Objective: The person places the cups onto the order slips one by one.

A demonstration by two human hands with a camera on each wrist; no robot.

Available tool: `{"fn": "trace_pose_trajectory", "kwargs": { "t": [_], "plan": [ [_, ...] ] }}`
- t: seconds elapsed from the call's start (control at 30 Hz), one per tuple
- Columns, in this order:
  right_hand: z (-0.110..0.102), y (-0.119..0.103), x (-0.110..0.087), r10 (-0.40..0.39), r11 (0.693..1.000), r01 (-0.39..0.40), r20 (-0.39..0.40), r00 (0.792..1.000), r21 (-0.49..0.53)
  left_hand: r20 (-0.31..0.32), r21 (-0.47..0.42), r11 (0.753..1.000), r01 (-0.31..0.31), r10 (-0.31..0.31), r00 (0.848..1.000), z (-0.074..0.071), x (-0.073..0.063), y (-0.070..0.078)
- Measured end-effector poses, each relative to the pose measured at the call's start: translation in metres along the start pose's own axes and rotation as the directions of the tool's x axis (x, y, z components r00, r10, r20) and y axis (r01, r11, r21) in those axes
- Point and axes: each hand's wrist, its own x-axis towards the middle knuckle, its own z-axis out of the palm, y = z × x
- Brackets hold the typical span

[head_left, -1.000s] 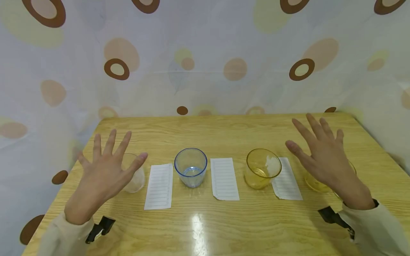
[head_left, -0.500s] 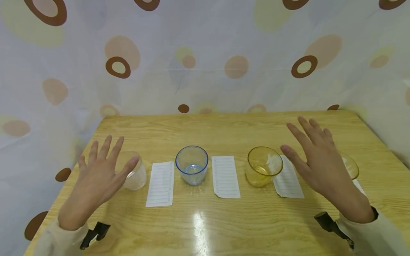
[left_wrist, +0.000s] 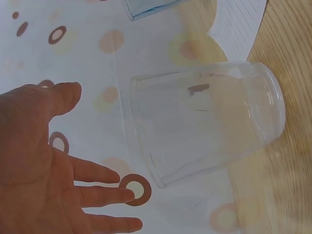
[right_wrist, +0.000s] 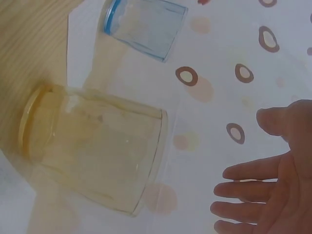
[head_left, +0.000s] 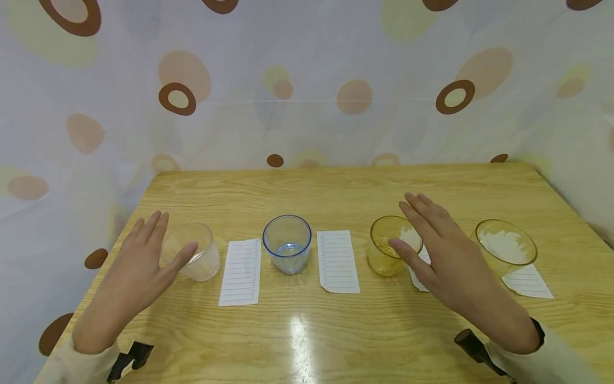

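Observation:
My left hand hovers with straight fingers beside a clear glass cup and partly overlaps it in the head view. In the left wrist view, the clear cup stands apart from the fingertips, with nothing in the palm. My right hand, fingers straight and thumb apart, is between two yellow glass cups, nearest the inner yellow cup. The right wrist view shows that inner yellow cup apart from the fingers. The outer yellow cup stands right of the hand. A blue cup stands mid-row.
White lined paper slips lie between the cups: one slip left of the blue cup, another slip right of it. One is partly behind my right hand, and another slip lies by the outer yellow cup. A dotted cloth hangs behind the wooden table.
Both hands have lowered. The right hand has swung left toward the inner yellow cup, uncovering the outer one; the left hand has shifted left, uncovering more of the clear cup. Fingers have drawn closer together.

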Motion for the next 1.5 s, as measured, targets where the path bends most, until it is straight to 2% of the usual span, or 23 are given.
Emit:
{"fn": "trace_pose_trajectory", "kwargs": {
  "t": [0.23,0.5,0.6,0.83,1.27,1.5],
  "plan": [
    [0.011,-0.008,0.001,-0.05,0.998,0.051,0.04,0.998,-0.022,0.014,-0.019,1.0,0.01,-0.01,1.0,0.002,-0.003,-0.006],
    [0.018,-0.015,0.0,-0.012,1.0,0.014,0.132,0.991,-0.008,0.038,-0.022,0.999,0.032,-0.032,0.999,0.005,-0.005,-0.008],
    [0.023,-0.018,-0.001,-0.022,1.0,0.022,0.152,0.988,0.003,0.041,-0.022,0.999,0.032,-0.031,0.999,0.006,-0.005,-0.009],
    [0.031,-0.026,-0.001,-0.063,0.998,0.058,0.181,0.981,0.032,0.045,-0.02,0.999,0.034,-0.033,0.998,0.007,-0.005,-0.008],
    [0.05,-0.041,0.0,-0.196,0.978,0.183,0.154,0.968,0.097,0.043,-0.032,0.999,0.033,-0.031,0.999,0.011,-0.005,-0.007],
    [0.066,-0.052,0.002,-0.231,0.971,0.21,0.231,0.945,0.11,0.051,-0.045,0.998,0.047,-0.045,0.998,0.012,-0.006,-0.009]
  ]
}}
